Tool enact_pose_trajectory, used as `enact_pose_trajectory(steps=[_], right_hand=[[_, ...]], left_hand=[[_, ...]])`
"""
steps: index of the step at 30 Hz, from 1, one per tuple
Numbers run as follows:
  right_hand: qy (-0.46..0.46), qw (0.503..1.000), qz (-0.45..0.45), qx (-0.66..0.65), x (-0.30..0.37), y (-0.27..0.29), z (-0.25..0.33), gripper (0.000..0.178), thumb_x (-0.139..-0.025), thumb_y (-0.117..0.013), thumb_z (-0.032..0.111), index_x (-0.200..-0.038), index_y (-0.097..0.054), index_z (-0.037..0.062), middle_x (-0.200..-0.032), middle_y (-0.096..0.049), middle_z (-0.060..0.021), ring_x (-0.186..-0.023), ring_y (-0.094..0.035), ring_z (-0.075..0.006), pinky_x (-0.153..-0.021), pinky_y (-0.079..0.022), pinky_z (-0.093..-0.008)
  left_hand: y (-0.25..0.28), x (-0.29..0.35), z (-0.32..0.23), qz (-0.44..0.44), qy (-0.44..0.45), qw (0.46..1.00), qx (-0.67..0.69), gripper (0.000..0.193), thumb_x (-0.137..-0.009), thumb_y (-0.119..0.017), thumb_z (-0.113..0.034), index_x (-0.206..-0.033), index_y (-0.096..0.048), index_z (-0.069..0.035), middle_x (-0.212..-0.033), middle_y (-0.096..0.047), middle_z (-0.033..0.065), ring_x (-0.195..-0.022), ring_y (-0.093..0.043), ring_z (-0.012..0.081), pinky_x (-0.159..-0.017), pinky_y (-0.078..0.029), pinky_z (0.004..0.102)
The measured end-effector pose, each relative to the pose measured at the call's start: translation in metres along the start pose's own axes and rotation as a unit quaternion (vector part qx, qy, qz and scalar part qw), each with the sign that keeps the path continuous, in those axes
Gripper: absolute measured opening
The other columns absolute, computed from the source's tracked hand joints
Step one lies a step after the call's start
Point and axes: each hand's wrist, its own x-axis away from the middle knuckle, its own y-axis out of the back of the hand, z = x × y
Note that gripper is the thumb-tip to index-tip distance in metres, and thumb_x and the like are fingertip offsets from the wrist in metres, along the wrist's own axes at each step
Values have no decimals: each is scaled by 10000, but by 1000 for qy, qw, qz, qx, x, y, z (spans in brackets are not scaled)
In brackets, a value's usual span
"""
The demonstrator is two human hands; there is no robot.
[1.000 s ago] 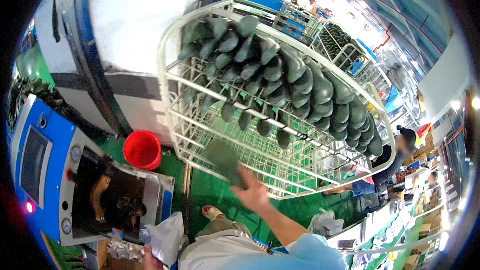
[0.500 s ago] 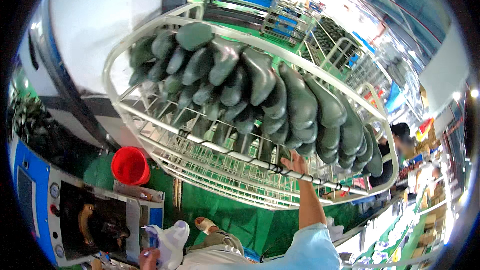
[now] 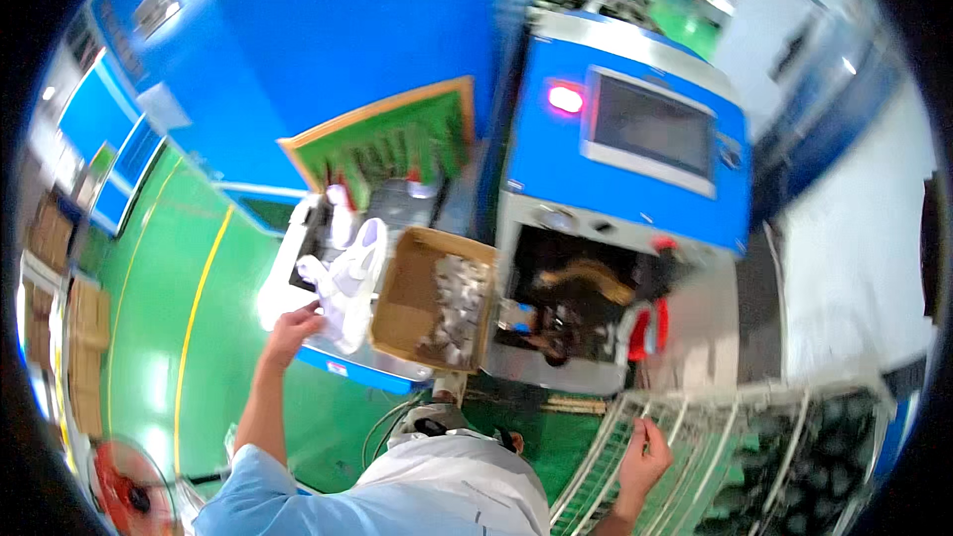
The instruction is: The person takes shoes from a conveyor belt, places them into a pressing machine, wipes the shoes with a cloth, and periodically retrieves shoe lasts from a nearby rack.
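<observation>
My left hand (image 3: 296, 331) is at the near left edge of the bench, its fingers closed at the edge of a white shoe upper (image 3: 345, 316). Part of the grip is blurred. The upper lies tilted beside an open brown cardboard box (image 3: 407, 283), which contains many small pale pieces (image 3: 459, 303). Another white shoe piece (image 3: 340, 216) rests farther back on the bench. Off to the right, my right hand (image 3: 645, 462) hovers over a white wire rack (image 3: 620, 437) with half-curled fingers slightly apart and nothing visible in them.
A blue machine (image 3: 556, 164) with a dark screen (image 3: 650, 129) and a lit red lamp (image 3: 566, 97) stands right of the box. Dark shoe lasts (image 3: 794, 467) fill part of the rack. A green board (image 3: 387, 144) leans behind the bench; a red fan (image 3: 129, 486) stands lower left.
My view has swung left from the rack of lasts to the bench and machine. My right hand has come off the rack's rail. The white upper is now at the bench.
</observation>
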Motion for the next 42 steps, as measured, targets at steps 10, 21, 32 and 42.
enact_pose_trajectory(steps=[10, 21, 32, 42], right_hand=[[454, 870, -75, 175, -166, -190, 233, 488, -998, -382, 309, -1338, -445, -35, -1379, -481, -212, -1303, -425, -376, -1102, -247, -533], [469, 819, -237, 231, -174, -232, 216, 543, -983, -306, 409, -1341, -373, 5, -1335, -440, -226, -1288, -378, -379, -1097, -210, -562], [333, 940, 43, -54, -82, -214, 232, 681, -873, -639, 292, -1388, -305, -4, -1398, -303, -227, -1361, -255, -388, -1121, -155, -549], [-190, 716, 495, -455, -107, -172, 174, 649, -755, -755, 49, -1340, -475, 57, -1201, -607, -116, -1056, -608, -241, -903, -514, -399]], left_hand=[[9, -79, -14, 200, 351, 852, -334, 421, -773, -683, -392, -1055, -690, -79, -976, -695, 137, -912, -663, 297, -827, -537, 386], [-41, -374, 114, -476, 104, 868, -91, 551, -662, -827, -366, -1045, -616, -31, -995, -674, 196, -963, -633, 385, -822, -486, 440], [-92, -144, -39, -21, 89, 892, 443, 656, -687, -818, -352, -1174, -549, -4, -1010, -659, 86, -890, -659, 186, -793, -558, 350], [-174, -7, -179, 334, -40, 901, 274, 948, -623, -919, -260, -1375, -399, -10, -1294, -543, 66, -1141, -493, 143, -1001, -405, 316]])
